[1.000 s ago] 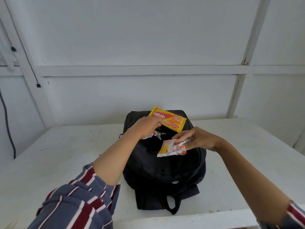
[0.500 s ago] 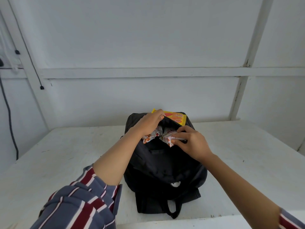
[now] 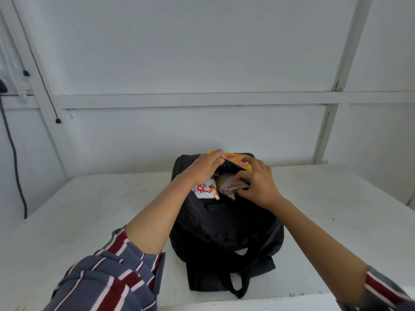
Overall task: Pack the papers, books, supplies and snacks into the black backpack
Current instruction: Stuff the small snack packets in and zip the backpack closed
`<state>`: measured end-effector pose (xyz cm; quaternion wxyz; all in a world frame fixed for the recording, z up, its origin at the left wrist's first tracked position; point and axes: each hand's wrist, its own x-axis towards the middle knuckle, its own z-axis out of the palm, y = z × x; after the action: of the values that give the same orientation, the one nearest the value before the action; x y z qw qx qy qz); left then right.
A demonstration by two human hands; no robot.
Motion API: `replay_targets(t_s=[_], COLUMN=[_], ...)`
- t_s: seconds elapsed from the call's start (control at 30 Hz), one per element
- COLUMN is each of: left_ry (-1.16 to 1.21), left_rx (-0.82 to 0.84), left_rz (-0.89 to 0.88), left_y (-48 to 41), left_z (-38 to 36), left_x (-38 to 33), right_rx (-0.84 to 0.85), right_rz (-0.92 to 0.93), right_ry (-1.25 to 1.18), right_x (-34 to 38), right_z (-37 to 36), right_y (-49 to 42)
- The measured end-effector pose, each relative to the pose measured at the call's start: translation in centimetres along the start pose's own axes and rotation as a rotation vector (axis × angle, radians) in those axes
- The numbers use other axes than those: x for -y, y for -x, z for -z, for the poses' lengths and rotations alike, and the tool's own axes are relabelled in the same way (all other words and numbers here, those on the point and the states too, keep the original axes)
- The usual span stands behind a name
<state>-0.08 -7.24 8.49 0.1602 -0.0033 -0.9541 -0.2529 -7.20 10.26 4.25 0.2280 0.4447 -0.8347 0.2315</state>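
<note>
Grips upper lip of black backpack (image 3: pixel 224 232) opening in left hand (image 3: pixel 202 169) | pinches snack packet (image 3: pixel 226 190) in right hand (image 3: pixel 258 187), at the mouth between both hands | likely handles light, crinkly, slippery, crushable | suits hold at sealed edge, pushing gently

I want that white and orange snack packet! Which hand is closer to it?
Left. The left hand is just above the white and orange packet, gripping the backpack; the right hand is farther right, pinching a pink packet.

Count: one backpack (image 3: pixel 224 232). Three snack packets: yellow packet (image 3: pixel 240 162), white-and-orange packet (image 3: pixel 206 191), pink packet (image 3: pixel 227 191). Two hands: left hand (image 3: pixel 203 170), right hand (image 3: pixel 258 187). One table (image 3: pixel 89 209).
</note>
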Motion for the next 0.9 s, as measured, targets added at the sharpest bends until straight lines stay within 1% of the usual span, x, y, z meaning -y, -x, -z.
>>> replay_targets(t_s=[0.07,0.13,0.17,0.23,0.3,0.4,0.47,0.57,0.67,0.77,0.83,0.9], left_ry=[0.011,0.018,0.018,0.013,0.020,0.064,0.108,0.153,0.171,0.172,0.177,0.179], left_rx=[-0.007,-0.010,-0.009,-0.004,-0.004,0.000,0.001,-0.004,0.004,0.010,0.010,0.009], left_rz=[-0.003,-0.003,-0.004,-0.005,-0.011,-0.024,-0.016,-0.002,-0.004,-0.012,-0.007,0.001], left_y=[0.0,0.0,0.0,-0.1,-0.2,-0.1,0.0,0.1,0.2,0.2,0.2,0.1], left_z=[0.0,0.0,0.0,-0.1,-0.2,-0.2,-0.1,0.2,0.3,0.4,0.4,0.4], left_x=[0.0,0.0,0.0,0.1,0.4,0.6,0.5,0.4,0.3,0.3,0.4,0.4], right_rx=[0.002,-0.001,0.043,0.162,0.190,0.126,0.132,0.147,0.084,-0.026,-0.095,-0.141], right_rz=[-0.039,-0.033,-0.009,0.044,0.059,0.025,0.003,-0.025,0.065,0.176,0.163,0.103], right_ry=[-0.170,-0.204,-0.176,-0.046,0.099,0.233,0.301,0.332,0.230,0.181,0.130,0.082], right_x=[0.0,0.2,0.3,0.6,1.0,1.3,1.2,0.6,0.3,0.0,0.1,0.2], right_z=[0.6,0.9,0.9,0.7,0.3,0.1,0.1,0.0,-0.1,-0.4,-0.6,-0.7], right_y=[-0.1,-0.2,-0.2,-0.2,-0.3,-0.7,-1.1,-1.3,-1.1,-0.9,-1.0,-1.3])
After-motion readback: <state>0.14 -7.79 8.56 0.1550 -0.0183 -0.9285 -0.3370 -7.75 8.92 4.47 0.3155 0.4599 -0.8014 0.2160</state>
